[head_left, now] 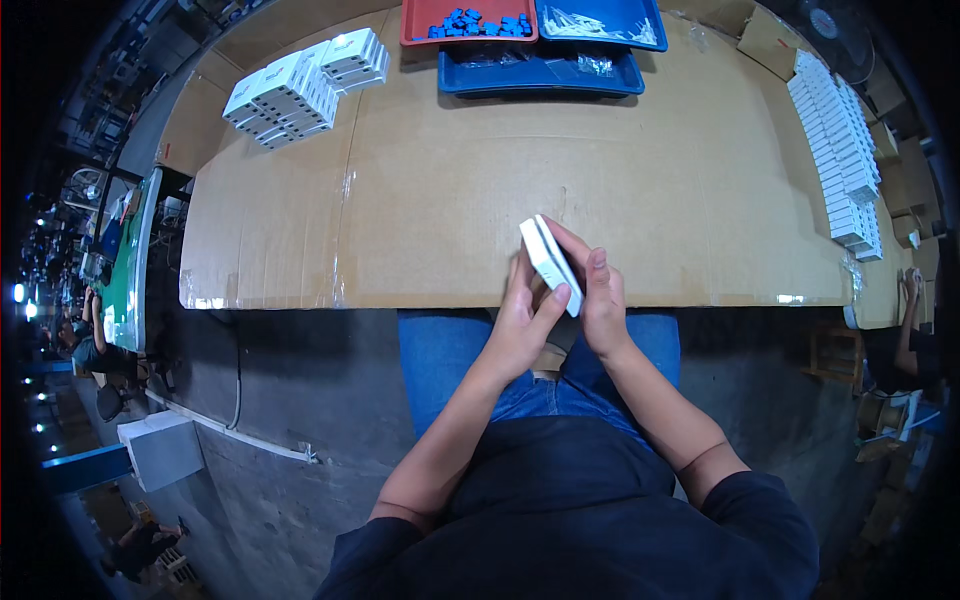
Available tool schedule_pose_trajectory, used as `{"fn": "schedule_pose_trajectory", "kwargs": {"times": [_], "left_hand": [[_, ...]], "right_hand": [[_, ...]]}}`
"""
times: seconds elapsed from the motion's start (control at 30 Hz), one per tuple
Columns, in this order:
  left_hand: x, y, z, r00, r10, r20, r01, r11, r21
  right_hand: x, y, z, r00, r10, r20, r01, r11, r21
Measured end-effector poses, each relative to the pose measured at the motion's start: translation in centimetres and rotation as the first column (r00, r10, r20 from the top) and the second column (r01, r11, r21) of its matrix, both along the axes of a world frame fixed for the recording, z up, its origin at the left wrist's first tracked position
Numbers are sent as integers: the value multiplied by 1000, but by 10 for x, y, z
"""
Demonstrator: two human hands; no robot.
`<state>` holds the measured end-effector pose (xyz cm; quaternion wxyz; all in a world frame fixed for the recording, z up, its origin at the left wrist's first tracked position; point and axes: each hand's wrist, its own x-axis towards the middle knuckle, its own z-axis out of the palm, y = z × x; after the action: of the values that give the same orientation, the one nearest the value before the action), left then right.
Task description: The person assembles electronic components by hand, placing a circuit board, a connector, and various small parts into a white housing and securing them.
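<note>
A flat white plastic case (546,258) is held up on edge, tilted, above the near edge of the cardboard-covered table. My left hand (521,322) grips it from the left, with the thumb pressed on its lower part. On the other side, my right hand (602,308) has its fingers along the case's right face and its thumb raised. A dark seam runs along the length of the case. Some of my left fingers are hidden behind it, and its far face cannot be seen.
Stacked white cases (290,90) stand at the back left. Long rows of white pieces (838,150) line the right. At the back are a red tray (418,38) of blue parts, a blue tray (655,38) of white sticks and another blue tray (540,88). Other people sit at both sides.
</note>
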<state>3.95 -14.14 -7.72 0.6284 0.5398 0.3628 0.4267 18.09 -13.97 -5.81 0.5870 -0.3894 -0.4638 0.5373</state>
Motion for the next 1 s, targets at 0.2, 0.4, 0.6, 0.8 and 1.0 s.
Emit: {"fn": "schedule_pose_trajectory", "kwargs": {"times": [0.2,0.4,0.6,0.8,1.0], "left_hand": [[-5,9,-21,925,358,129,-312,907,-283],[-4,8,-3,950,279,143,-200,890,-409],[5,7,2,961,268,66,-237,924,-301],[12,2,9,961,275,35,-254,925,-284],[16,0,16,949,311,-55,-316,938,-139]], "right_hand": [[11,-1,-2,869,-37,493,-68,979,194],[9,-1,-13,802,-80,592,-154,930,334],[11,3,-29,795,-118,595,-156,908,389],[7,-2,-32,750,-246,613,-98,877,471],[5,1,-38,709,-372,599,-102,786,609]]}}
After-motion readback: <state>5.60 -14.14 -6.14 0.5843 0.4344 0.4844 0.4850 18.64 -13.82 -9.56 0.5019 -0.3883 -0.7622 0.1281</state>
